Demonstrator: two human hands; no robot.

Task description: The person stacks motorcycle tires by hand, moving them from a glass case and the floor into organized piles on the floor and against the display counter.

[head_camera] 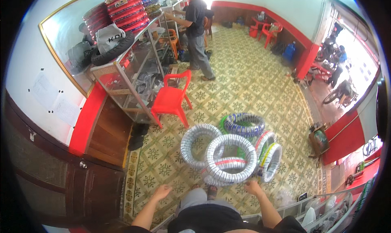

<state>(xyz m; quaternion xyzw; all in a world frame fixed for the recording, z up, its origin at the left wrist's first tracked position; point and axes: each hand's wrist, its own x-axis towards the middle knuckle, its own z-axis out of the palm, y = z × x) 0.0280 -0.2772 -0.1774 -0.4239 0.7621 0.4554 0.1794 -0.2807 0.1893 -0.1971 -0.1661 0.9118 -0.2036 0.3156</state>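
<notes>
Several wrapped tyres are grouped on the floor before me. The nearest large one is a tyre in white striped wrapping point(210, 162), overlapping another white-wrapped tyre point(187, 146) on its left. My right hand point(252, 187) is beside the lower right edge of the nearest tyre; I cannot tell whether it touches. On the right a white-wrapped tyre with a yellow band point(268, 155) leans at a tilt. Behind these lies a blue-and-white wrapped tyre point(244, 124). My left hand point(162, 191) hangs left of the group, fingers curled, with nothing visible in it.
A red plastic chair point(171, 98) stands by a glass display shelf point(122, 89) bearing stacked red-wrapped tyres point(128, 9). A person point(195, 28) stands farther back, reaching toward a shelf. A wooden door point(100, 184) is at left, a glass case point(327, 205) at lower right.
</notes>
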